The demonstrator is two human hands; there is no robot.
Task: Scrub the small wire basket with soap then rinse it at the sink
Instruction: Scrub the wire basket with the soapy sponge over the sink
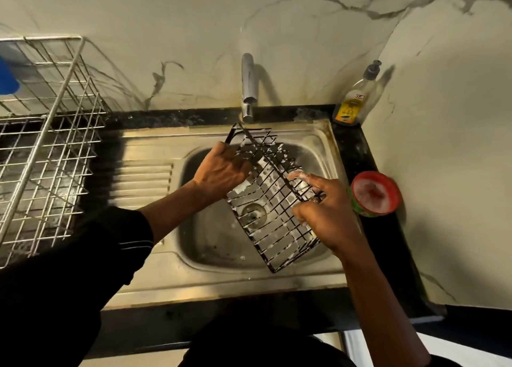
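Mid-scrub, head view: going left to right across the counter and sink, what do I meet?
In order: large silver wire dish rack → left hand → small black soapy wire basket → right hand → round red-rimmed soap tub.

My left hand grips the far end of the wire basket (suds cling to its wires), tilted over the sink; my right hand pinches its side rim with soapy fingers.
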